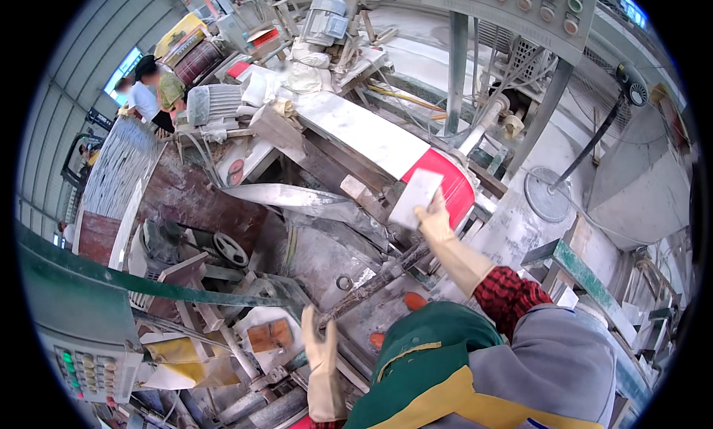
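My right hand (pixel 437 217), in a long cream rubber glove, grips one edge of a pale rectangular slab, perhaps a tile (pixel 414 197). The slab is tilted over the red end (pixel 453 184) of a long conveyor belt with a white surface (pixel 356 132). Whether the slab touches the belt, I cannot tell. On the other side, my left hand (pixel 319 344), gloved the same way, has its fingers apart and nothing in it. It is beside a dusty metal bar (pixel 371 286), above rollers and machine parts.
Control panels with buttons stand at the lower left (pixel 93 366) and upper right (pixel 512 10). A green beam (pixel 148 280) crosses at the left. A fan on a stand (pixel 631 84) is at the right. People (pixel 152 95) are at the far left near stacked slabs (pixel 122 165).
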Demonstrator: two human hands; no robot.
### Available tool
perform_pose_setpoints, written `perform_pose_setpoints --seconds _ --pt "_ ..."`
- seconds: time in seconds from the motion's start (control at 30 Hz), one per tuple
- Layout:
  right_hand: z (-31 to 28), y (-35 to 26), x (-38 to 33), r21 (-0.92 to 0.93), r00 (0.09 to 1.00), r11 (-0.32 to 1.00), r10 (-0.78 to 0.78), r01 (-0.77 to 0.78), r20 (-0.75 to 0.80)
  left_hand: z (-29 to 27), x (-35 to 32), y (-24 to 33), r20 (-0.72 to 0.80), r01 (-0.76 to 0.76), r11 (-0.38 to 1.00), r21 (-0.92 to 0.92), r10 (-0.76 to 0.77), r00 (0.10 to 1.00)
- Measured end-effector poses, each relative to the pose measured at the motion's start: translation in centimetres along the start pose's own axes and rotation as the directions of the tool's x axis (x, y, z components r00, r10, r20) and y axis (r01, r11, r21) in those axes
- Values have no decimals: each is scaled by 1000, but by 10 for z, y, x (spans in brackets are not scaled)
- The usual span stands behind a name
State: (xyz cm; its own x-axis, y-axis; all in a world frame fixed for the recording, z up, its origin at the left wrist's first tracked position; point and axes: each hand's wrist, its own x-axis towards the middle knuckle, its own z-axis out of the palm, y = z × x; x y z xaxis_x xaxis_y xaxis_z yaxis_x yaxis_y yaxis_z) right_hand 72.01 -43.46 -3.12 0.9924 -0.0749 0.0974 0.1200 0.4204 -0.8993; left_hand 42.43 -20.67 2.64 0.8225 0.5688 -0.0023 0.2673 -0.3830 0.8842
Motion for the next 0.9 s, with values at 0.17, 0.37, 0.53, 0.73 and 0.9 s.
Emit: perform_pose_setpoints --seconds 0.17,0.37,0.53,0.73,0.9 --pt "-39 34 82 -285 979 957 -3 -57 -203 -65 -65 -35 -93 544 776 -320 -597 797" --pt "-22 48 101 -418 951 898 2 -138 -308 -89 -135 -86 -228 507 755 -417 -627 745" --pt "-14 27 102 -718 918 574 219 -394 -329 -81 -132 -88 -225 485 774 -408 -599 768" --pt "2 -44 90 -660 743 446 613 -605 -267 -66 -120 -83 -184 468 788 -401 -570 801" --pt "-44 51 129 -776 788 325 521 -540 -330 -65 -105 -91 -177 402 832 -383 -493 852"
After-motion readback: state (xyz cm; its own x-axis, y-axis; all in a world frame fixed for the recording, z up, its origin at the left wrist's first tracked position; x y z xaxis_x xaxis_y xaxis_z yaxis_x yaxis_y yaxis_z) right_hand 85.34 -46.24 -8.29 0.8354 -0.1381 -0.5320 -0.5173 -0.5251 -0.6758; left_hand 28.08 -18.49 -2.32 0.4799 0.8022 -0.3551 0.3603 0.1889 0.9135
